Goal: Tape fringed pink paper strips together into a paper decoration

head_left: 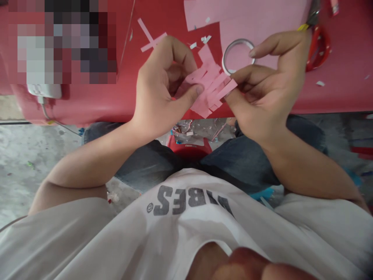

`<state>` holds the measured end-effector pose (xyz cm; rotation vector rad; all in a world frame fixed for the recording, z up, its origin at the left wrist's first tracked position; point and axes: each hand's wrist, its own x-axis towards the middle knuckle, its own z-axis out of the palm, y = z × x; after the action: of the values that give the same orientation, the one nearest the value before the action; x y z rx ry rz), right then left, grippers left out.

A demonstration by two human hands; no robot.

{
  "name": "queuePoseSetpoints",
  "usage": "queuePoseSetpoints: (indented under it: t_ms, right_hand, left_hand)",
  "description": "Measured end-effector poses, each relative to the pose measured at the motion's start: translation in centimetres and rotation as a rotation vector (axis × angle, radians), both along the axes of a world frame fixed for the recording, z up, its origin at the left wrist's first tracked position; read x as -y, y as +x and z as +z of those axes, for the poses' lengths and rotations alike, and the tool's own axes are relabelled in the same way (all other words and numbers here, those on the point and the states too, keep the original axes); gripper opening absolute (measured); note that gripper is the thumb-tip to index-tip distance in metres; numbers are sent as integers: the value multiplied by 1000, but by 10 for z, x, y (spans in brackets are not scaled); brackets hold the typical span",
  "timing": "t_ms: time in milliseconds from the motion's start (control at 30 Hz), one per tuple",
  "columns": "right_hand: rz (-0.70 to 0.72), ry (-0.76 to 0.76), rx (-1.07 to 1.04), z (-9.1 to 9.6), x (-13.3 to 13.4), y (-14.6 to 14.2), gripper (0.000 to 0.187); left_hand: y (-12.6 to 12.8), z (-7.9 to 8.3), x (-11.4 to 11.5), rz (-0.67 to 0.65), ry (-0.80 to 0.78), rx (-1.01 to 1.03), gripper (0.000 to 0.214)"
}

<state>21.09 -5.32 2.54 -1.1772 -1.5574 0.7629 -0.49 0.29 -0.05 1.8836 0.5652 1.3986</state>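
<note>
Pink paper strips (208,85), crossed over and under like a small woven mat, are held up between my two hands above the table's near edge. My left hand (166,85) pinches the mat, thumb on top and fingers curled beneath. On the other side my right hand (268,81) grips the end of a strip between thumb and a bent finger. Its index finger points toward a roll of tape (224,58) on the table; whether it touches the roll I cannot tell.
Larger pink paper sheets (247,17) cover the red table's (163,19) far side. Red-handled scissors (319,48) lie at right, near a yellow-and-grey tool (310,19). Loose pink strips (150,37) and white scraps (206,39) lie around. A white charger (49,91) with a cable sits at left.
</note>
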Motion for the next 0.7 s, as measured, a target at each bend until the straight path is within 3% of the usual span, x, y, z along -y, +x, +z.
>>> queuePoseSetpoints:
  t_ms: [133, 300, 400, 500, 700]
  right_hand:
    - [1, -9, 18, 0, 1, -2, 49]
    - [43, 36, 41, 1, 0, 2, 57]
    - [74, 19, 99, 5, 0, 6, 40]
    - [86, 30, 210, 8, 0, 10, 16]
    - [50, 2, 284, 15, -1, 9, 18]
  left_hand:
    - [1, -2, 1, 14, -24, -4, 39]
    - [3, -14, -4, -6, -2, 27, 59]
    - [3, -16, -7, 8, 56, 38, 61]
    - [0, -10, -4, -10, -21, -14, 56]
    - [-3, -1, 5, 62, -66, -58, 54]
